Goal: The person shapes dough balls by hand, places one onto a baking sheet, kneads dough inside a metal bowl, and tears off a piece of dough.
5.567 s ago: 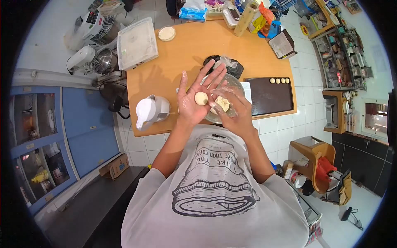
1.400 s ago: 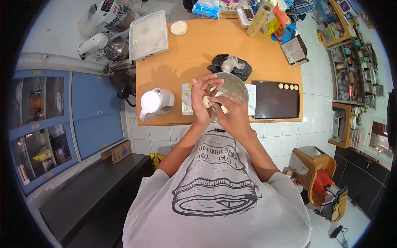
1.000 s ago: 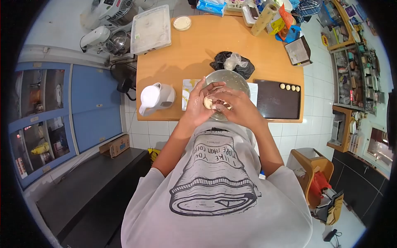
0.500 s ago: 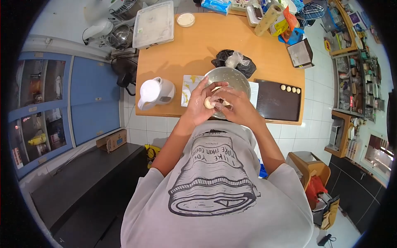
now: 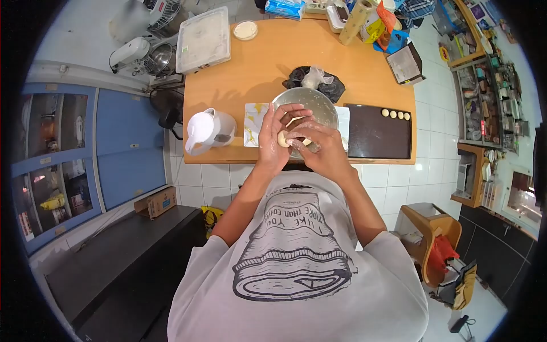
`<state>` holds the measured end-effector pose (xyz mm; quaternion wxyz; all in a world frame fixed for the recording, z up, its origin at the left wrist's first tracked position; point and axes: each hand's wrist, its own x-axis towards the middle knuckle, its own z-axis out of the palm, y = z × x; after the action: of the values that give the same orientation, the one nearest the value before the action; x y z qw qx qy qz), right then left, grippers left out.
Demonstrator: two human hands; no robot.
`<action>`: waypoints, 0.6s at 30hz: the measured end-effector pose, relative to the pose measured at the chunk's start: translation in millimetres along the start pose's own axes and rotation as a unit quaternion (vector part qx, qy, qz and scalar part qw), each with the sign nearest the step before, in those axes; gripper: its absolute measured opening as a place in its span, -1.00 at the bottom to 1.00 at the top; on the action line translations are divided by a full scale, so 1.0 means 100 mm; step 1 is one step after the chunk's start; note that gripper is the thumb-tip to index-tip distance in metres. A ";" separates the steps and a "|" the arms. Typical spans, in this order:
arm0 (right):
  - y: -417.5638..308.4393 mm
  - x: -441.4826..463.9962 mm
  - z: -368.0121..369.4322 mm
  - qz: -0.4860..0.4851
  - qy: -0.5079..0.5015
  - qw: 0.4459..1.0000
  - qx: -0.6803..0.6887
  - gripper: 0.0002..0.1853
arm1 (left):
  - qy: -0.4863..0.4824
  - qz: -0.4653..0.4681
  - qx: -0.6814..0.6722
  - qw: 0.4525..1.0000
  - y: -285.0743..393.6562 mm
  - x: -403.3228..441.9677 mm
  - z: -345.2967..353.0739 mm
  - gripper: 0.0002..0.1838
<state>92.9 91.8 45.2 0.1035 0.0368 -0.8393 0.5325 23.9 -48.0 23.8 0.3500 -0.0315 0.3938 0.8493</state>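
Over the metal bowl (image 5: 323,105), my left hand (image 5: 271,139) cups a small pale dough ball (image 5: 282,138) against its palm and thumb. My right hand (image 5: 320,142) reaches in from the side, its curled, flour-dusted fingers pressing on the same ball. More pale dough shows between and behind my fingers, partly hidden. A dark baking tray (image 5: 376,137) lies right of the bowl, with several dough balls (image 5: 396,115) in a row near its far right corner. A patterned sheet (image 5: 253,117) lies left of the bowl.
A white pitcher (image 5: 200,128) stands at the table's left. Behind the bowl is a black plastic bag (image 5: 330,88). A lidded plastic box (image 5: 204,40) and a round container (image 5: 245,30) sit at the far left. An open box (image 5: 405,64) stands at the right edge.
My view has shifted slightly, so the table appears a little further left and up. Both hands stay together over the bowl, with the fingers shifting slightly around the dough ball.
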 end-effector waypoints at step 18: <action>0.11 -0.16 -0.31 -0.083 -0.103 0.990 -0.053 -0.66 | -0.045 -0.244 -0.100 0.963 -0.12 -0.08 -0.06 -0.24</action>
<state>110.4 123.9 45.1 0.0623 0.1552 -0.8667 0.4699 35.8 -50.9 14.5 0.5592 -0.1233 0.2709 0.7737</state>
